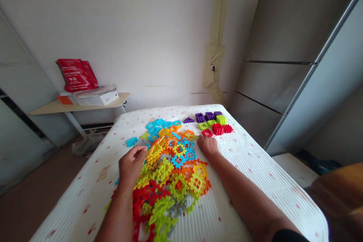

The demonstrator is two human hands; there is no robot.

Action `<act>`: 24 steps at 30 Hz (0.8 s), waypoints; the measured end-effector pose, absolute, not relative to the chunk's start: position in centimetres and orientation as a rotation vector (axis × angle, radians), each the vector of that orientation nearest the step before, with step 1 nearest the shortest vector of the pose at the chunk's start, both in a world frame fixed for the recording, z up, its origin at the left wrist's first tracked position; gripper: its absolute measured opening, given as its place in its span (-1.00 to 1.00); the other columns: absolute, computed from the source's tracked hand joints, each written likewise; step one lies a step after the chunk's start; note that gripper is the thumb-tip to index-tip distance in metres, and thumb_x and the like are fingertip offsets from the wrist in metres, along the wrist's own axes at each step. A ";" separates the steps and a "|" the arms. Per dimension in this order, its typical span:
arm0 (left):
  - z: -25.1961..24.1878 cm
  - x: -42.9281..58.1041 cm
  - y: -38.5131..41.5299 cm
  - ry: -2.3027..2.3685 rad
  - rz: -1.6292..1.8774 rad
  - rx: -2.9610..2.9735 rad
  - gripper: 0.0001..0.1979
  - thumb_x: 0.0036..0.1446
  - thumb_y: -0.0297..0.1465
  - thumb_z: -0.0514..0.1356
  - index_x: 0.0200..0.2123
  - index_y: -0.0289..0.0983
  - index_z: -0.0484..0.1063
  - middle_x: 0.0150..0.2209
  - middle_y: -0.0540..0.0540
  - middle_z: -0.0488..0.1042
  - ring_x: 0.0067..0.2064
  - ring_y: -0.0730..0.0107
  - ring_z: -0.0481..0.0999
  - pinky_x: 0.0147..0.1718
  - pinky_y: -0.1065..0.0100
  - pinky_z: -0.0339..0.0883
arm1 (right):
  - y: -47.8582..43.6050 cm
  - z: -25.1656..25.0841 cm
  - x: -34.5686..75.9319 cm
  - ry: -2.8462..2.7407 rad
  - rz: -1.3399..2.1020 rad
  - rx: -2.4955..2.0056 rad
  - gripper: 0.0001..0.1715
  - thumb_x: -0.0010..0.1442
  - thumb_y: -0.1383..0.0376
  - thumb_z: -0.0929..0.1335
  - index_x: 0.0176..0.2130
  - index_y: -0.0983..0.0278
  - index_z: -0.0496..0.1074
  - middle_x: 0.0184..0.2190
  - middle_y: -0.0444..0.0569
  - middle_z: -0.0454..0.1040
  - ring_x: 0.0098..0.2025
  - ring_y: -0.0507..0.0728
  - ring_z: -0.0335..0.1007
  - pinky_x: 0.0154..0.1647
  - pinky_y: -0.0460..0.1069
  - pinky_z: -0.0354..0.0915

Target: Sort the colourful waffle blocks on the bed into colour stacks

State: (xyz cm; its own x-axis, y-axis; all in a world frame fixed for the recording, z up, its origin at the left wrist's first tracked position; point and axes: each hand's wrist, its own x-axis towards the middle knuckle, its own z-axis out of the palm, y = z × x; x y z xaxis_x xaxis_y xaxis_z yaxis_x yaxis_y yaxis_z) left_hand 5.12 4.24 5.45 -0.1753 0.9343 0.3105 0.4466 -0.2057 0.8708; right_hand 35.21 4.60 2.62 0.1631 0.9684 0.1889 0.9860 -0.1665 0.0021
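Note:
A long pile of flat plastic building pieces [178,160] in blue, orange, yellow, green, red and grey covers the middle of the table. My left hand [132,162] is at the pile's left edge, fingers curled together beside yellow pieces; whether it holds one is hidden. My right hand [208,145] rests at the pile's right side, its fingers bent and partly hidden, just below a red piece [207,133]. Beyond it are stacked red pieces [218,129], green pieces [221,120] and purple pieces [200,117], with a purple triangular piece [188,120] to their left.
The table [246,159] has a white ribbed cover with red spots. A side shelf [51,107] at the left holds a red bag [76,75] and a white box [98,97]. A tall grey fridge [272,45] stands at the right.

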 end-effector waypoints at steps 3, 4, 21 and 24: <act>5.3 5.1 4.3 1.588 1.357 1.624 -0.64 -0.10 -0.13 0.15 -0.36 -0.28 0.50 -0.46 -0.04 0.51 -0.44 0.30 0.47 -0.40 0.36 0.31 | 4.9 2.6 35.0 -1.878 -0.201 -2.342 -0.64 0.28 0.30 0.12 -0.25 0.36 0.43 -0.47 0.15 0.46 -0.43 0.15 0.42 -0.45 -0.02 0.20; 5.3 5.1 4.3 1.587 1.358 1.621 -0.64 -0.11 -0.13 0.15 -0.36 -0.28 0.50 -0.46 -0.04 0.51 -0.43 0.30 0.47 -0.40 0.36 0.32 | 4.9 2.6 35.0 -1.867 -0.196 -2.346 -0.64 0.28 0.29 0.12 -0.24 0.36 0.43 -0.47 0.15 0.46 -0.43 0.16 0.42 -0.45 -0.02 0.20; 5.9 5.3 3.9 1.586 1.365 1.622 -0.67 -0.12 -0.15 0.15 -0.39 -0.28 0.50 -0.52 -0.02 0.49 -0.46 0.32 0.45 -0.44 0.39 0.29 | 5.6 3.3 35.6 -1.767 -0.130 -2.392 -0.62 0.28 0.27 0.13 -0.22 0.35 0.45 -0.38 0.21 0.48 -0.37 0.17 0.45 -0.39 0.00 0.27; 6.1 5.4 3.8 1.588 1.371 1.612 -0.67 -0.12 -0.15 0.15 -0.39 -0.28 0.49 -0.54 -0.01 0.48 -0.48 0.32 0.44 -0.46 0.39 0.28 | 5.7 3.4 35.8 -1.763 -0.117 -2.389 -0.62 0.28 0.26 0.13 -0.23 0.34 0.46 -0.38 0.20 0.49 -0.35 0.17 0.46 -0.38 0.00 0.27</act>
State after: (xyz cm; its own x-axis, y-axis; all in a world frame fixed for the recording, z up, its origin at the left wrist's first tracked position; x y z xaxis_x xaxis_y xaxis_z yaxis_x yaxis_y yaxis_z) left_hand 5.45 3.77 6.07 -0.1817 0.9339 0.3079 0.4407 -0.2026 0.8745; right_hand 35.80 5.67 3.40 0.2981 0.9404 0.1635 0.9538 -0.2867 -0.0902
